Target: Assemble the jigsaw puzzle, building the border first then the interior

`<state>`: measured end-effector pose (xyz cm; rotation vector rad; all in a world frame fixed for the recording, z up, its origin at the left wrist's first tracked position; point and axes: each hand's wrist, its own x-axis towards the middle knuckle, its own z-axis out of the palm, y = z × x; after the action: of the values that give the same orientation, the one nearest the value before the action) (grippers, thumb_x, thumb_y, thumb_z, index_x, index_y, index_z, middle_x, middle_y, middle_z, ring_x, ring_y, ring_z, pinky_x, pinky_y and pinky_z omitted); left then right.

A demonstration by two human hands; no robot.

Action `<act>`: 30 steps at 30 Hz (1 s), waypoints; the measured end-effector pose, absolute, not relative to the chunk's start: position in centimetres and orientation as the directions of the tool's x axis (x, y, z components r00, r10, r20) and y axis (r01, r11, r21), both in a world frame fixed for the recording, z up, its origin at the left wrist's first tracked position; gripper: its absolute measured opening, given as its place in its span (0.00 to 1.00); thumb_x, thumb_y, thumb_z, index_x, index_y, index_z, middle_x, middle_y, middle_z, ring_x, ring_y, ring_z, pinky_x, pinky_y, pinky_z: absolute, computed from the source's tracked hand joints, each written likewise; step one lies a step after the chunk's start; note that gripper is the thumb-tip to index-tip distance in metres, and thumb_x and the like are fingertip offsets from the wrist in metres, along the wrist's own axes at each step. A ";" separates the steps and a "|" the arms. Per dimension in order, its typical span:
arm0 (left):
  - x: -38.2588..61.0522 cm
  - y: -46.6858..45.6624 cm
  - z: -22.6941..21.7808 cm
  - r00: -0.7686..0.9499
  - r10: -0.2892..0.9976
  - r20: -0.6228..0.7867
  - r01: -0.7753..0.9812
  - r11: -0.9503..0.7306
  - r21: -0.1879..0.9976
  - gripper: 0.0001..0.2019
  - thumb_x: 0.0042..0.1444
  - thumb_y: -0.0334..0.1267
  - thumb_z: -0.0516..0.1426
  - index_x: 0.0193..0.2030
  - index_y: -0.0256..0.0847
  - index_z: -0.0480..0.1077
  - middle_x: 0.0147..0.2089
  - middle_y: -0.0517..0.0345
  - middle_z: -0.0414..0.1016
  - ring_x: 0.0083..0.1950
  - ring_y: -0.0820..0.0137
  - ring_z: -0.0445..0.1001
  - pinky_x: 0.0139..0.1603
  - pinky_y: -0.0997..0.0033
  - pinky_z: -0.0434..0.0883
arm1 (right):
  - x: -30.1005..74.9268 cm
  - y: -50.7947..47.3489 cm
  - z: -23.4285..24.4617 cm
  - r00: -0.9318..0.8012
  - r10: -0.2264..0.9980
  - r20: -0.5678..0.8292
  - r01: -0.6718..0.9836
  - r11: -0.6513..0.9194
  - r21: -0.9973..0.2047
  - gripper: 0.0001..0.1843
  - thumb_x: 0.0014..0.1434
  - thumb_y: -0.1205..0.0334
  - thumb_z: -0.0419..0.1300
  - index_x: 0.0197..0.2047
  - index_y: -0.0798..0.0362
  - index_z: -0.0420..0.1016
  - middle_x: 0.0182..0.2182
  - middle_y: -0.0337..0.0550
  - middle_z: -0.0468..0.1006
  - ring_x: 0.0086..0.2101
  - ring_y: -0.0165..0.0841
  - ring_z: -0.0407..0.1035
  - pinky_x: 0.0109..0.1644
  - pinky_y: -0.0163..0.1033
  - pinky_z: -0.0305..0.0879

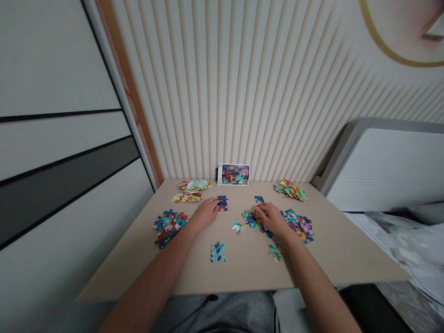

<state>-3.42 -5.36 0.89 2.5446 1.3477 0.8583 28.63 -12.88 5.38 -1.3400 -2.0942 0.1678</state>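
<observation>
On the left of the table, my left hand lies with its fingers stretched out. Its fingertips touch the left edge of a dark blue jigsaw piece. My right hand is closed, thumb and fingers together, on a jigsaw piece among a colourful cluster; the fingers partly cover it. Just behind that hand is a small blue jigsaw piece. A white and teal piece lies left of the cluster. Closer to me are a light blue patterned piece and a teal and yellow piece.
A picture card stands against the ribbed wall. Heaps of pieces lie at the back left, back right, left and right of the beige table. A clear plastic bag is beyond its right edge.
</observation>
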 end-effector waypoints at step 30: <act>-3.6 -4.9 0.1 0.471 0.765 0.439 0.727 -0.619 0.299 0.20 0.67 0.30 0.48 0.62 0.38 0.69 0.61 0.44 0.73 0.63 0.60 0.71 0.67 0.57 0.66 | 38.1 -15.7 6.2 0.718 0.693 0.069 0.695 -0.705 -0.143 0.23 0.66 0.52 0.52 0.53 0.58 0.79 0.52 0.67 0.76 0.54 0.56 0.70 0.55 0.64 0.63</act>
<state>-3.55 -4.86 0.11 2.6336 1.3373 0.8422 38.13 -15.69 6.20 -2.7622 -1.1242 -0.0148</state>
